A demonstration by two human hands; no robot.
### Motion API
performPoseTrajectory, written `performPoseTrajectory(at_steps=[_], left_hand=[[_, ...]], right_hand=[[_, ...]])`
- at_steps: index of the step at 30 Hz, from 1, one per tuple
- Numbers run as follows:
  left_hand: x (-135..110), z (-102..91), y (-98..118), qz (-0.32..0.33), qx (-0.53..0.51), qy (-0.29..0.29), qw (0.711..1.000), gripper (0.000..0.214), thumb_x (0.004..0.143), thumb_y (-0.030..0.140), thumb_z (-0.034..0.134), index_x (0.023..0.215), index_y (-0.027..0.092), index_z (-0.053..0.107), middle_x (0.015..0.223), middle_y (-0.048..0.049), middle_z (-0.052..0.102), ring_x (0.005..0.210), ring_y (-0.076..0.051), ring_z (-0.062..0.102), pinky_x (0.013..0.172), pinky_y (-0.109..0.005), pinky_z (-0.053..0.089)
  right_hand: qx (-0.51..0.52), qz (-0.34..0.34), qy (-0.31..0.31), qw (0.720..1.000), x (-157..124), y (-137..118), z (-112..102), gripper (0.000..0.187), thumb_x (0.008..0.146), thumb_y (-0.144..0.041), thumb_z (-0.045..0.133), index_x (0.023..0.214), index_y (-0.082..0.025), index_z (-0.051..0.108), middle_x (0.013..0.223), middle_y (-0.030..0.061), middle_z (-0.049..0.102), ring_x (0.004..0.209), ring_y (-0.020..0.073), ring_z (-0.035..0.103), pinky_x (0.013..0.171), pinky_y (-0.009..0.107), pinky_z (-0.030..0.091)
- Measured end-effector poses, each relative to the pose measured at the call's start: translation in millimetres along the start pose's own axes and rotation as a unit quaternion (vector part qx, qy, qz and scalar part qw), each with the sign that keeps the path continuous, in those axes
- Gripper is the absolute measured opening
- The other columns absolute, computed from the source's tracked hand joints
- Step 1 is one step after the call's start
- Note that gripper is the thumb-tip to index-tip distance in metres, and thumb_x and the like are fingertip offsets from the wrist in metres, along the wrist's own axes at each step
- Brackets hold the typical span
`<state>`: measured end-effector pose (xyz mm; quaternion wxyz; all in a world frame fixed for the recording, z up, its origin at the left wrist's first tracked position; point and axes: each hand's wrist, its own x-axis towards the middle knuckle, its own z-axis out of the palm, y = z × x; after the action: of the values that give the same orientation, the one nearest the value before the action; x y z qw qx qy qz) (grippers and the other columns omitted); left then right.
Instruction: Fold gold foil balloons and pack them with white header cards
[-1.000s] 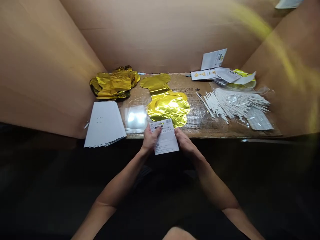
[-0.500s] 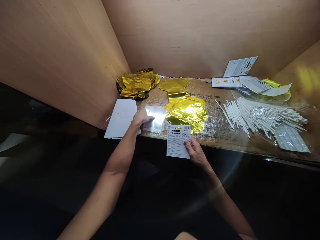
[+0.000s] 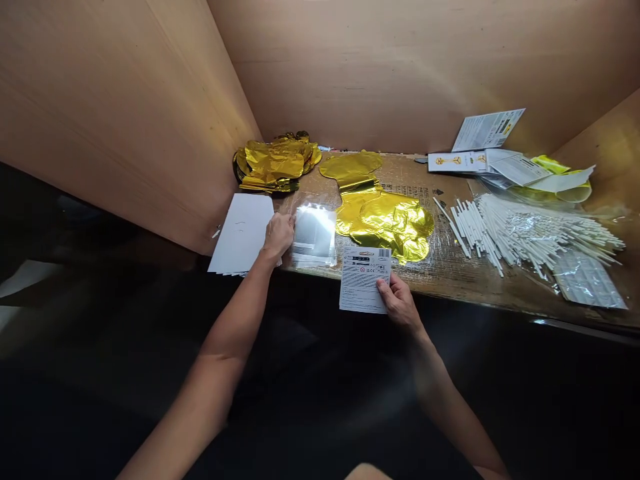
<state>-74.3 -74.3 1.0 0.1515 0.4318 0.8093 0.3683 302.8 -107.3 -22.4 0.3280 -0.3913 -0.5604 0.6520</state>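
Note:
My right hand [image 3: 401,303] holds a printed white card [image 3: 365,280] by its right side, thumb on the front. A barcode and small print face me, and a hang hole is at the top. My left hand [image 3: 280,235] is closed at the left edge of a clear plastic bag [image 3: 314,235], which lies on a flat stack of such bags. Its fingertips are partly hidden. Left of that hand lies a stack of white cards [image 3: 241,230]. Just beyond the printed card, gold foil balloons [image 3: 387,217] lie flat.
A pile of folded gold foil [image 3: 274,163] sits at the back left. To the right are many white sticks [image 3: 520,230] on clear plastic, with packaged cards [image 3: 457,162] behind them. Wooden panels [image 3: 390,73] enclose the cardboard-covered surface [image 3: 430,267], whose front edge faces me.
My left hand has drawn back from over the clear bags to their left edge, its fingers now curled. The card in my right hand has shifted slightly right in the view.

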Motion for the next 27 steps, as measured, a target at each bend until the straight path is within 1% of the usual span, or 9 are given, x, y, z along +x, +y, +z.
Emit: performPoseTrajectory(at_steps=[4,7,10,12,14,17,21,23,27], left_hand=[[-1,-16.0,-4,-0.032,-0.101,0.012,0.994,0.027,0.099,0.038,0.062,0.080,0.020,0.066,0.078,-0.0082,0.071,0.077,-0.025,0.073,0.079,-0.038,0.058],[-13,-16.4,4,-0.056,-0.281,-0.003,0.958,0.033,0.096,0.049,0.071,0.088,0.018,0.064,0.078,-0.0064,0.074,0.065,-0.018,0.072,0.067,-0.031,0.060],[-39,-1.7,22,-0.047,-0.397,0.016,0.917,0.050,0.083,0.061,0.085,0.083,0.018,0.061,0.070,-0.0038,0.071,0.057,-0.016,0.070,0.055,-0.026,0.056],[-54,11.8,35,-0.020,-0.398,0.028,0.917,0.055,0.080,0.067,0.086,0.082,0.018,0.061,0.068,-0.0029,0.070,0.054,-0.017,0.069,0.051,-0.026,0.054],[-59,22.9,42,0.011,-0.389,0.020,0.921,0.052,0.083,0.065,0.084,0.084,0.017,0.064,0.071,-0.0039,0.072,0.058,-0.018,0.071,0.054,-0.028,0.058],[-42,29.9,39,0.009,-0.334,0.002,0.942,0.035,0.090,0.050,0.080,0.087,0.016,0.072,0.078,-0.0046,0.074,0.067,-0.018,0.072,0.061,-0.028,0.060],[-4,23.5,19,-0.065,-0.283,-0.017,0.957,0.015,0.084,0.026,0.082,0.084,0.016,0.072,0.074,-0.0017,0.072,0.069,-0.018,0.071,0.062,-0.026,0.059],[6,17.5,10,-0.080,-0.286,-0.024,0.954,0.015,0.086,0.023,0.080,0.082,0.015,0.067,0.070,-0.0021,0.070,0.063,-0.017,0.070,0.061,-0.028,0.060],[13,-3.7,-6,-0.091,-0.290,-0.037,0.952,0.024,0.095,0.028,0.075,0.078,0.014,0.065,0.073,-0.0058,0.072,0.062,-0.016,0.072,0.061,-0.027,0.060]], right_hand=[[0.015,-0.003,-0.010,1.000,2,-2,5,0.048,0.099,-0.059,0.067,0.132,-0.023,0.071,0.127,0.0124,0.078,0.119,0.0347,0.072,0.100,0.051,0.061],[0.056,0.006,-0.056,0.997,1,-9,11,0.047,0.097,-0.058,0.071,0.126,-0.022,0.074,0.119,0.0118,0.080,0.107,0.0317,0.076,0.095,0.046,0.061],[0.089,0.046,-0.167,0.981,1,-21,23,0.050,0.093,-0.059,0.075,0.123,-0.019,0.076,0.112,0.0112,0.081,0.097,0.0292,0.077,0.090,0.042,0.061],[0.099,0.073,-0.240,0.963,2,-30,32,0.053,0.091,-0.060,0.076,0.123,-0.017,0.076,0.110,0.0110,0.080,0.096,0.0283,0.077,0.089,0.040,0.061],[0.104,0.078,-0.276,0.952,6,-36,40,0.056,0.090,-0.061,0.077,0.122,-0.015,0.076,0.109,0.0108,0.080,0.098,0.0278,0.076,0.089,0.038,0.060],[0.094,0.064,-0.263,0.958,12,-40,42,0.057,0.089,-0.062,0.078,0.121,-0.015,0.076,0.108,0.0101,0.080,0.101,0.0281,0.076,0.091,0.038,0.060],[0.074,0.057,-0.232,0.968,11,-36,33,0.053,0.092,-0.061,0.075,0.122,-0.017,0.076,0.108,0.0099,0.080,0.101,0.0289,0.076,0.091,0.041,0.061],[0.070,0.059,-0.219,0.971,9,-30,28,0.051,0.093,-0.059,0.074,0.122,-0.017,0.076,0.109,0.0103,0.080,0.100,0.0289,0.077,0.090,0.041,0.061],[0.050,0.066,-0.189,0.978,5,-16,19,0.051,0.094,-0.060,0.073,0.122,-0.018,0.076,0.104,0.0107,0.081,0.094,0.0296,0.077,0.084,0.042,0.062]])
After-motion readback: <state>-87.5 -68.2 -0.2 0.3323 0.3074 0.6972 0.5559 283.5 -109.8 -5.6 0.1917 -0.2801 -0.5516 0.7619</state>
